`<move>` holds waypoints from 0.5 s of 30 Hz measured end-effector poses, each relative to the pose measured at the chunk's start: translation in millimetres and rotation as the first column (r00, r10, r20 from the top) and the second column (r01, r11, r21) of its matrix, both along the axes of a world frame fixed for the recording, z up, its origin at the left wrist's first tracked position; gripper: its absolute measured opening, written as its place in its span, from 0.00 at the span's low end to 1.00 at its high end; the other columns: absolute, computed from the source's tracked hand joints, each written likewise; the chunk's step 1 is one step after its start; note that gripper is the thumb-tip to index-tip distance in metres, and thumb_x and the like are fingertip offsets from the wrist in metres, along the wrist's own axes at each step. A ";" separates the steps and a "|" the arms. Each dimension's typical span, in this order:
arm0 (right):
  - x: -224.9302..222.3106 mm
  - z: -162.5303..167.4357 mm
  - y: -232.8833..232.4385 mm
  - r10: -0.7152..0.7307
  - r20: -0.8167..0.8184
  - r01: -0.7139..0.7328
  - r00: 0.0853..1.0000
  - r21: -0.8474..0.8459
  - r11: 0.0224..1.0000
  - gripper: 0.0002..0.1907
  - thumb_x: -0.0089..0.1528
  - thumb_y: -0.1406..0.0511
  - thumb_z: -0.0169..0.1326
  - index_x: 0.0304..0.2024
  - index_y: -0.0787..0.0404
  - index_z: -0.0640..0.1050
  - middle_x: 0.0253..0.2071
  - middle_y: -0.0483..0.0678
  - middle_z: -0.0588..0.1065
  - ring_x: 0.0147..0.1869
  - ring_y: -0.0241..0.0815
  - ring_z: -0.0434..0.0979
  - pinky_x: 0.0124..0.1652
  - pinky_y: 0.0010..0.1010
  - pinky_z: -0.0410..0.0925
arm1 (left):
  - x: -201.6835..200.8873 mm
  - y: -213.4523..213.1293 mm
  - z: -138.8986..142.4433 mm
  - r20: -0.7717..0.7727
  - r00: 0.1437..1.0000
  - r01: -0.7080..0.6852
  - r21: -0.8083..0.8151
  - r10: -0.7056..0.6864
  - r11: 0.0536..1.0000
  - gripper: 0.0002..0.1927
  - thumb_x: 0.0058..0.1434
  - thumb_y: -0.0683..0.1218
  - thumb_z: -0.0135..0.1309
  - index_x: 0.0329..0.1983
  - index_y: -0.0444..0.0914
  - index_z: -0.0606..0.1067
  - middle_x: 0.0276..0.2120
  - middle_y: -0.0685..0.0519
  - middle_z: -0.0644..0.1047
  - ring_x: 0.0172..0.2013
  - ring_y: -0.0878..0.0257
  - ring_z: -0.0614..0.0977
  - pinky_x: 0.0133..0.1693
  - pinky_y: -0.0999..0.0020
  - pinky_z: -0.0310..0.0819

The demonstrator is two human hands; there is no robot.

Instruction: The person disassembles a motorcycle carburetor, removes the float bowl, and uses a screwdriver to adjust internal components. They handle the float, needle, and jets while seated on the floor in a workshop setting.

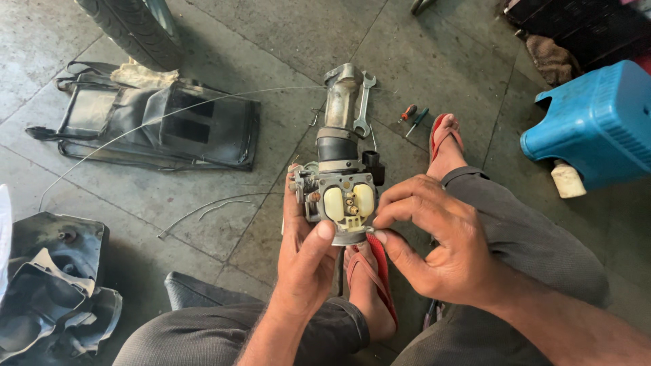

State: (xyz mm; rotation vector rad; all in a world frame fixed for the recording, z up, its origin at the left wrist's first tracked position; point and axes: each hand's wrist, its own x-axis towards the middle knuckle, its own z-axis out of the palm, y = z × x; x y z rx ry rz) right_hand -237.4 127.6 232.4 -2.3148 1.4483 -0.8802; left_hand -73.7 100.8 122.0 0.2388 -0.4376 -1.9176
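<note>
At frame centre, the left hand clamps the carburetor steady, thumb on its rim; the right hand pinches a small part at the cream floats. Best a firm grip, working gently.

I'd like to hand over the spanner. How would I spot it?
Start at the grey concrete floor above the metal carburettor held in both hands. The silver double-ended spanner lies beside its intake tube, larger than the two small screwdrivers nearby.
</note>
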 end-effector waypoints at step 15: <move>-0.2 -15.5 1.2 -0.058 -0.080 0.051 0.995 -0.086 0.995 0.07 0.60 0.71 0.63 0.39 0.62 0.77 0.43 0.48 0.74 0.45 0.43 0.79 0.42 0.30 0.74 | -3.7 1.0 -9.6 0.050 0.999 0.020 0.004 -0.020 1.000 0.53 0.61 0.47 0.58 0.81 0.42 0.39 0.63 0.43 0.66 0.59 0.54 0.75 0.55 0.58 0.76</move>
